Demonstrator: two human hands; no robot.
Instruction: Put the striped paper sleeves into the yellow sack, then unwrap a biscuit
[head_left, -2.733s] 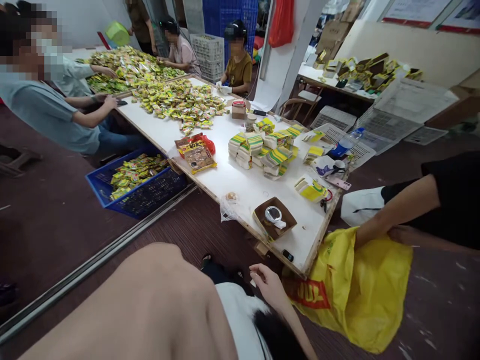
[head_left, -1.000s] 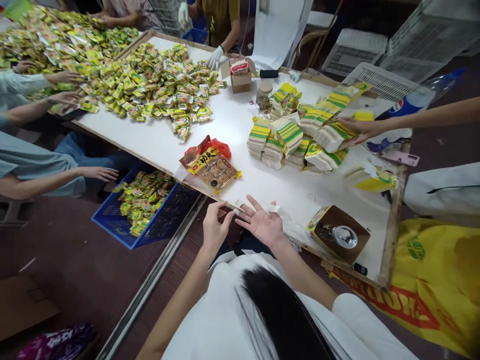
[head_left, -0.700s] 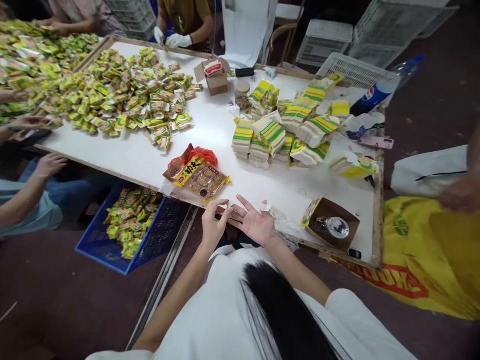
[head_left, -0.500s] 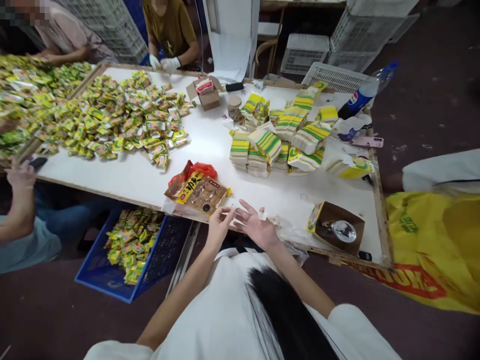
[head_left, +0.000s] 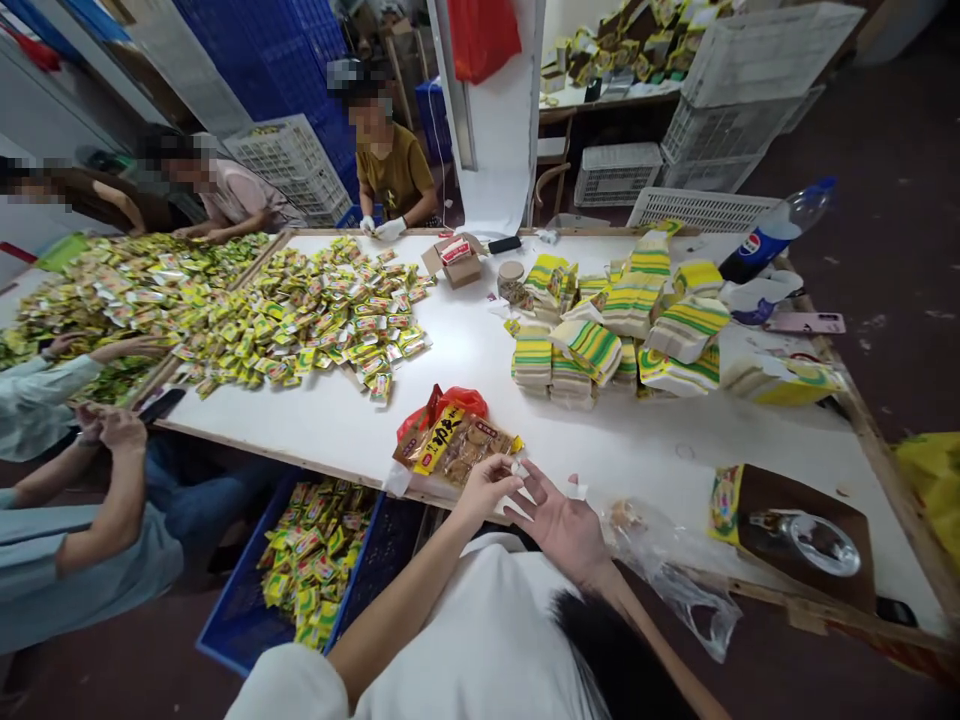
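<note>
Your left hand (head_left: pixel 487 490) pinches a small white piece (head_left: pixel 518 468) at its fingertips, close beside the fingers of your right hand (head_left: pixel 564 525). Your right hand is spread, palm showing, with a white strip (head_left: pixel 576 489) at the thumb. A brown snack packet (head_left: pixel 469 448) lies on the surface (head_left: pixel 465 345) just beyond your left hand.

Left hand (head_left: pixel 491 487) curled beside the palm-up, spread right hand (head_left: pixel 564 525)

Tabletop (head_left: pixel 622 440) lies open right of obstructing snack bag (head_left: pixel 450 440).
</note>
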